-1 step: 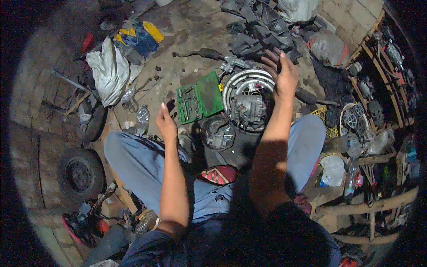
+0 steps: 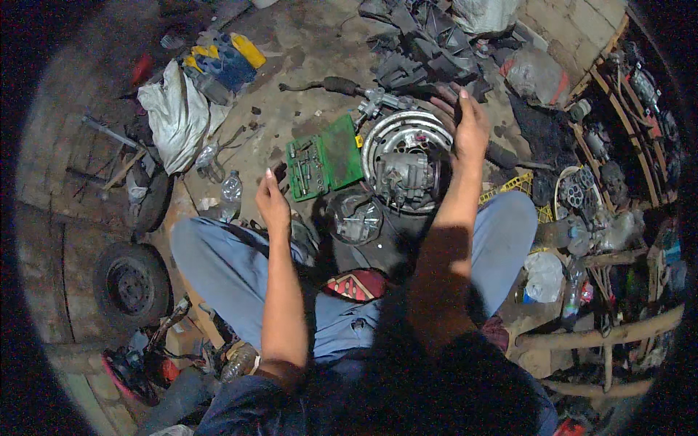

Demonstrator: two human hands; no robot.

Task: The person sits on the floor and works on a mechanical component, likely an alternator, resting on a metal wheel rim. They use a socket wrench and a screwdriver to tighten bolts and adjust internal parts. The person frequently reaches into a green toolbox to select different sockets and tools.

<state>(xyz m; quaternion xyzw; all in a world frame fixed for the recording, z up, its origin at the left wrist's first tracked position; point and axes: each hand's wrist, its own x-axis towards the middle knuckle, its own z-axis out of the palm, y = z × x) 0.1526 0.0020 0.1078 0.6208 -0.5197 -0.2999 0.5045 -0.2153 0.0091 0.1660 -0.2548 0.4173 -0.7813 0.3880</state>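
My left hand (image 2: 273, 202) is raised with its fingers stretched out and nothing in it, just left of an open green socket-set case (image 2: 342, 161). Sockets and tool pieces lie in the case's left half. My right hand (image 2: 471, 132), also open and holding nothing, is at the right rim of a round silver wheel rim (image 2: 373, 138). Whether it touches the rim I cannot tell. A grey metal mechanical part (image 2: 402, 174) sits on the wheel rim. Nearer me stands a round shallow container (image 2: 356, 218) with small metal parts.
Beyond the rim lie a small metal part (image 2: 374, 102) and a pile of black plastic pieces (image 2: 429, 51). A clear bottle (image 2: 232, 187) and a white sack (image 2: 174, 120) are at left, with a tyre (image 2: 132, 285) nearer. Wooden racks with parts (image 2: 632, 120) line the right.
The view has shifted very slightly. Both hands stay open in nearly the same places.
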